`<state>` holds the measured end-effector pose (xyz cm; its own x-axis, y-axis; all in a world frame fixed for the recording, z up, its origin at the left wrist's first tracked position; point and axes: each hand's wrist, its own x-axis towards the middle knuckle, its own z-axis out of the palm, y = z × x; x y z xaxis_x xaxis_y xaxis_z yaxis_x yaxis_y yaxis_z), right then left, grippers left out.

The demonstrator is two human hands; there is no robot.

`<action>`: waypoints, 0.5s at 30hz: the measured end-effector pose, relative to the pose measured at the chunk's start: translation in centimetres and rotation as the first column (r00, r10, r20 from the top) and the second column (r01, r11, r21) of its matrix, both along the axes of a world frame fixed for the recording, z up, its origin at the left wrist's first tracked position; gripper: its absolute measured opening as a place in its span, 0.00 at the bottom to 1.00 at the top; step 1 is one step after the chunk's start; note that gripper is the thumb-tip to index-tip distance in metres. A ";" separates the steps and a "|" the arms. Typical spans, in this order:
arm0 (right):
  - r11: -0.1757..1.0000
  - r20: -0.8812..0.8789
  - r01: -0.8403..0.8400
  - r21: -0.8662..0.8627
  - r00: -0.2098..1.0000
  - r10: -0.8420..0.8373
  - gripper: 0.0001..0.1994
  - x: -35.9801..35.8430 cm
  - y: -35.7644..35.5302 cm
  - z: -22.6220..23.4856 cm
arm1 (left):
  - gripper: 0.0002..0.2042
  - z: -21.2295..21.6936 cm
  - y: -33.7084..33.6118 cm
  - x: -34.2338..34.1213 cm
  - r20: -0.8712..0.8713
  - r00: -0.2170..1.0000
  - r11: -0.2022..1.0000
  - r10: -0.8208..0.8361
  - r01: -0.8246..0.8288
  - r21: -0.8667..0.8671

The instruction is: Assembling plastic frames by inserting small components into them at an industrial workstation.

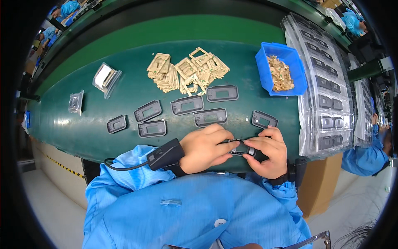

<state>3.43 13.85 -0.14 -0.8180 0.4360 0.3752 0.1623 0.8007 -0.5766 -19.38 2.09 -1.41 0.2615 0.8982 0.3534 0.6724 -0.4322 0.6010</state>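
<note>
A bagged part (106, 78) lies leftmost of these on the green counter (244, 66), then gray housings (143, 130) and piled tan frames (168, 79). The left hand (211, 147) and right hand (268, 152) together pinch a small dark part (241, 148) near the edge, left of a blue bin (299, 74).

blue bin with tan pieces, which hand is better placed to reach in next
Likely the right hand: it is nearer the blue bin ahead of it, while the left hand would reach across. Both are on the dark part, so the right would have to let go first.
</note>
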 end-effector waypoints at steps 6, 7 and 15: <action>1.000 -0.051 0.003 -0.009 0.999 -0.003 0.21 0.5 -0.1 -0.5 | 0.18 -2.2 0.5 0.8 -0.091 0.994 0.984 -0.055 0.070 0.164; 1.000 -0.048 -0.006 -0.013 0.999 0.005 0.20 0.5 -0.2 -0.6 | 0.17 -2.6 0.3 0.8 -0.068 0.997 0.983 -0.046 0.058 0.173; 1.000 -0.084 0.019 -0.005 0.996 -0.020 0.19 0.6 -1.3 0.3 | 0.16 -2.2 -0.3 1.2 -0.138 0.990 0.984 -0.003 0.027 0.173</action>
<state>4.04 12.56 0.13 -0.7749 0.4533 0.4406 0.1287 0.7955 -0.5921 -18.13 1.78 -3.66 0.3307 0.8216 0.4644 0.7357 -0.5326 0.4185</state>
